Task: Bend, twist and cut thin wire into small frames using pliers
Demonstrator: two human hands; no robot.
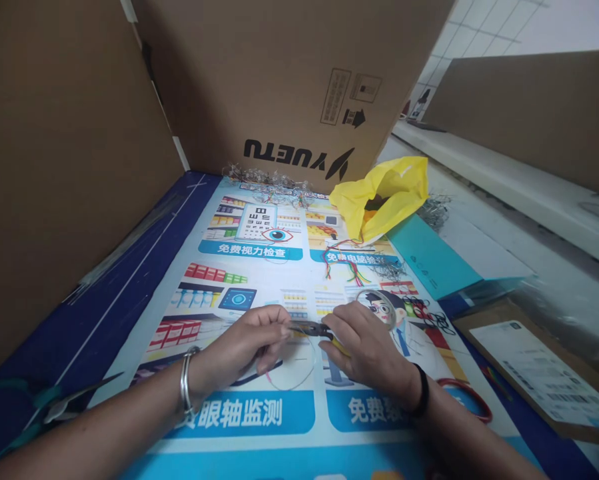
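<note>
My left hand [249, 343] is closed in a pinch on a thin wire loop [299, 377] that curves down over the printed poster [259, 267]. My right hand [369, 350] is closed round small pliers [312, 328] with a yellow grip, whose dark jaws point left and meet the wire at my left fingertips. A silver bangle sits on my left wrist and a black band on my right. Both hands rest low over the poster's middle.
Cardboard walls stand at the left and back. A yellow plastic bag [384, 197] lies at the back right with coloured wires [349, 267] beside it. A pile of clear frames [266, 179] lines the back box. A red ring [466, 397] and a labelled parcel [539, 373] lie right.
</note>
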